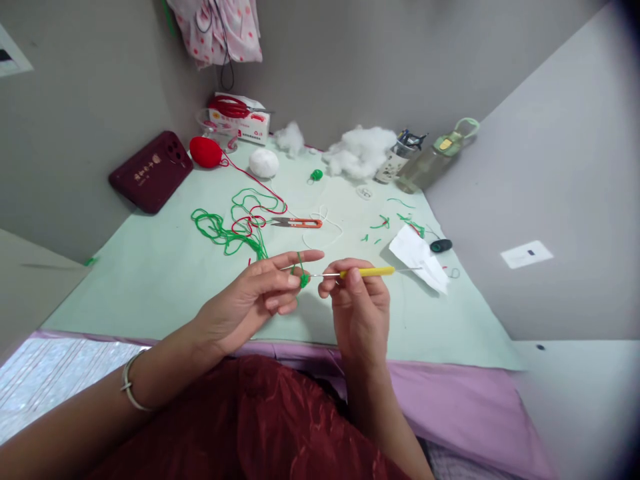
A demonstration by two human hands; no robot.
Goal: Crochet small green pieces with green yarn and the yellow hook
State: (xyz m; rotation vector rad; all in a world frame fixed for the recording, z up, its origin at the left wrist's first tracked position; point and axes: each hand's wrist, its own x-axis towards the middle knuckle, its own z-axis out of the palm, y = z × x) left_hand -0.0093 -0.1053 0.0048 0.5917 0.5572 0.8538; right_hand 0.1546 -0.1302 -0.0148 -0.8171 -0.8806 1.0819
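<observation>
My left hand (267,283) pinches a small green crocheted piece (304,281) between thumb and fingers, with green yarn looped over its stretched index finger. In my right hand (357,293) is a crochet hook with a yellow handle (377,271), its metal tip pointing left at the green piece. The hook's tip meets the piece, but the exact stitch is too small to make out. Loose green yarn (225,233) lies tangled on the table beyond my left hand.
Orange thread snips (297,223) lie beyond my hands. Farther back are a red yarn ball (206,152), a white ball (263,163), white stuffing (360,152) and a bottle (425,167). A dark red phone (151,172) sits left; white paper (417,257) and yarn scraps lie right.
</observation>
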